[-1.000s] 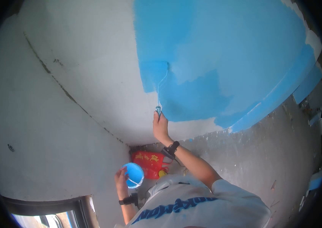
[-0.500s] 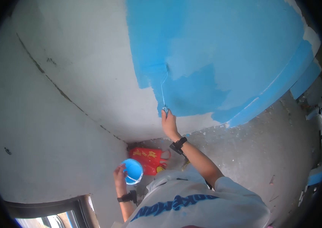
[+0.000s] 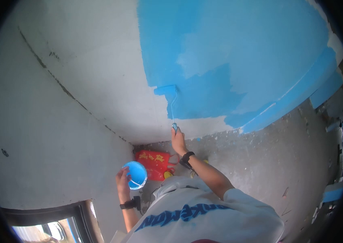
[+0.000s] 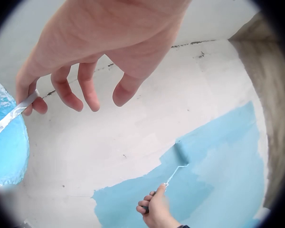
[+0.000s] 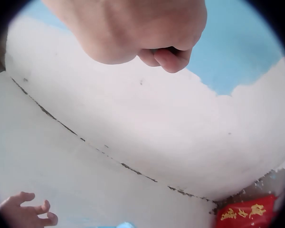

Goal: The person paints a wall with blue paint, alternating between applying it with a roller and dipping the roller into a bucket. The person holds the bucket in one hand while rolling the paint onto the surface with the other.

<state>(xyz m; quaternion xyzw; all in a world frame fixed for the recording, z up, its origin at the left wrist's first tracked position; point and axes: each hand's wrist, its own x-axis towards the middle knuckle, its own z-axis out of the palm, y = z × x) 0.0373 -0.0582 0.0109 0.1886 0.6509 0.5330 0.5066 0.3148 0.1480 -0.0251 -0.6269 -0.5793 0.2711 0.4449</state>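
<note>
My right hand (image 3: pixel 178 141) grips the handle of a paint roller (image 3: pixel 165 90), whose blue head lies against the wall at the left edge of the blue paint (image 3: pixel 204 97). In the left wrist view the same roller (image 4: pixel 181 153) shows at the paint's edge. My left hand (image 3: pixel 123 181) holds a bucket (image 3: pixel 137 172) of blue paint by its white handle. Up close, one or two fingers of the left hand (image 4: pixel 99 42) hook the handle strap (image 4: pixel 12 116), the others loosely bent. The right hand (image 5: pixel 142 28) is curled, its grip partly hidden.
A red bag (image 3: pixel 152 164) with yellow characters lies on the floor in the corner. Bare white wall (image 3: pixel 94 60) spreads left of the paint, with a cracked seam beyond. A dark-framed opening (image 3: pixel 54 216) is at lower left, and blue-painted pieces (image 3: pixel 334 192) stand far right.
The roller and my right hand have moved down the wall, and blue now covers more at the patch's lower left. The bucket stays in my left hand, slightly shifted in view.
</note>
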